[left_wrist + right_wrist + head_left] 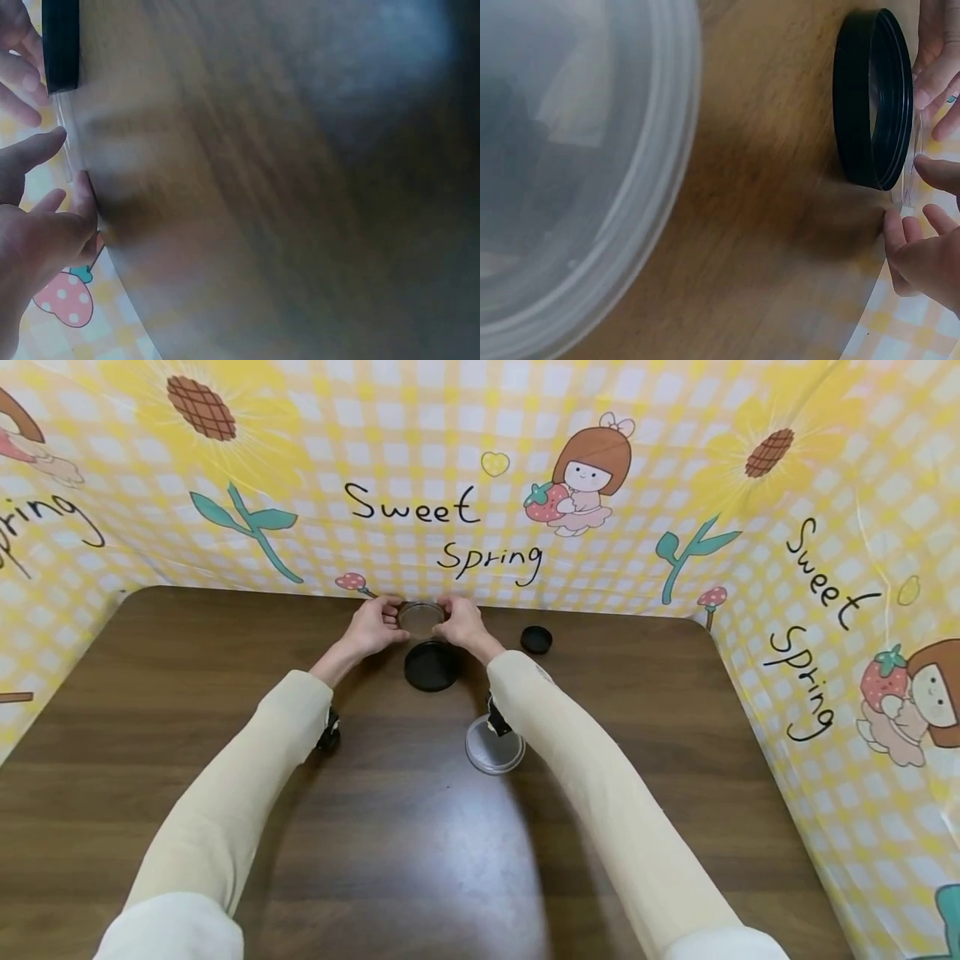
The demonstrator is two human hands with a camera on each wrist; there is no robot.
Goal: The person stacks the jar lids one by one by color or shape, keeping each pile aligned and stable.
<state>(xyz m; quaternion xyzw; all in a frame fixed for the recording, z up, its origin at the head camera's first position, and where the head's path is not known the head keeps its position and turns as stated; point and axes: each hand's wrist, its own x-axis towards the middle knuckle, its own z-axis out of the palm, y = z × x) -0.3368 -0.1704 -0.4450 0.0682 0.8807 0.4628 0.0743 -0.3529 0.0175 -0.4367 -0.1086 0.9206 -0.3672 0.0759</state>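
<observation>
At the table's far edge, both hands hold a clear round plastic lid [422, 620] from its two sides. The left hand [375, 625] grips its left rim with bent fingers and thumb; the right hand [463, 625] grips the right rim. In the left wrist view the clear lid [66, 142] shows as a thin edge by the left thumb. Just in front of it lies a wide black screw lid [431, 666], its hollow inside showing in the right wrist view. Under the right wrist is a larger clear round lid [495, 756], partly covered by the wrist camera.
A small black cap [536, 640] lies right of the right hand. The brown wooden table [360, 852] ends at a yellow checked cloth [420, 460] with drawings, which rises behind and along both sides.
</observation>
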